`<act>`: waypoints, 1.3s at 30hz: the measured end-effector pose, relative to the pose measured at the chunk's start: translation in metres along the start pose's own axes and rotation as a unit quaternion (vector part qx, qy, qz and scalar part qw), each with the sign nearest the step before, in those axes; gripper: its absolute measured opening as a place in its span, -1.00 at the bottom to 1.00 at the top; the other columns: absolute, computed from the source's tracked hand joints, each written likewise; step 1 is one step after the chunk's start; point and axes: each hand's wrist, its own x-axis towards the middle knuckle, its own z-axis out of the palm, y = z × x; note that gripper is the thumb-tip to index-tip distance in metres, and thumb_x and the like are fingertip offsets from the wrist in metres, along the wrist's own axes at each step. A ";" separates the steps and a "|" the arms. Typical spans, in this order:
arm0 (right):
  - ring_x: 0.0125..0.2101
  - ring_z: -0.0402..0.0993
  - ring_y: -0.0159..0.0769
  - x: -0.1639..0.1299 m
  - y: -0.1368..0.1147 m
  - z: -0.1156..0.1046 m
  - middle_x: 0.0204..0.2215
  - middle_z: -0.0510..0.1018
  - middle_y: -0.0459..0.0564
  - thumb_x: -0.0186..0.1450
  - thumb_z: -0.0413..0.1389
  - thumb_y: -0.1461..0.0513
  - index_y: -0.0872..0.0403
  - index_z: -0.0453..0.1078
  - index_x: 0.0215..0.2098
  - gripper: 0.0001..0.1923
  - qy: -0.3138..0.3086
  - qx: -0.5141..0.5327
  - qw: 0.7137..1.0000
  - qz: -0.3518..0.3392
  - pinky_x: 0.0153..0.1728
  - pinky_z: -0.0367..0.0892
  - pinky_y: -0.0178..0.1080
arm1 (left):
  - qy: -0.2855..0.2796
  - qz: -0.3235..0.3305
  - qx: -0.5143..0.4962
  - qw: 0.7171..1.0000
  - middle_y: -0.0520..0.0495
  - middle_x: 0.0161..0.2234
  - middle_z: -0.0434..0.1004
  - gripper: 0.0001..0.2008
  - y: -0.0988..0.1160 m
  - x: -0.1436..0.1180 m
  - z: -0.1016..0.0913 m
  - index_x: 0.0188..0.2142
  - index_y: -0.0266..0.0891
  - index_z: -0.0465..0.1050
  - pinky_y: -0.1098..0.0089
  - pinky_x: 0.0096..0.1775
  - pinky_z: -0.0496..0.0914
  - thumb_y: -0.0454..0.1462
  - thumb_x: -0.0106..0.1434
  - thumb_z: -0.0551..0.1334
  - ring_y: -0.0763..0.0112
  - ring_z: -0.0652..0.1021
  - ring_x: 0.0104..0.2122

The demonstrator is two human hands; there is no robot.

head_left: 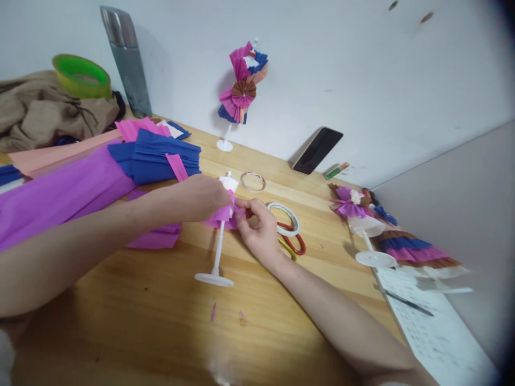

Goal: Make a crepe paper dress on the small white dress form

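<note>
A small white dress form [218, 249] stands upright on its round base in front of me, with purple crepe paper [220, 216] around its body. My left hand [207, 197] is closed at the left of the form, knuckles up, on the purple crepe paper; its fingertips are mostly hidden. From the right, my right hand [259, 228] pinches the edge of the same paper between thumb and fingers. Scissors with red and yellow handles [300, 247] lie just past my right wrist, partly under a roll of white tape [295, 217].
Blue crepe paper [164, 158] and long purple sheets [68, 190] lie left. Behind stand a decorated dress form [244, 91], a flask [129, 64] and a phone [317, 150]. A clear ring [253, 182] lies mid-table. Another dressed form [368, 241], a pen [408, 302] and written paper [438, 332] are right.
</note>
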 end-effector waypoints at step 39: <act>0.04 0.38 -0.04 0.000 0.006 0.006 0.03 0.46 0.14 0.27 0.08 0.38 0.00 0.37 -0.30 -0.85 0.014 -0.153 0.956 -0.249 -0.05 0.37 0.09 | 0.159 -0.053 -0.339 0.926 0.03 -0.57 0.60 -0.72 -0.022 0.012 0.039 -0.32 -0.27 0.67 0.58 -0.49 0.24 -0.46 0.11 0.17 0.56 0.45 -0.59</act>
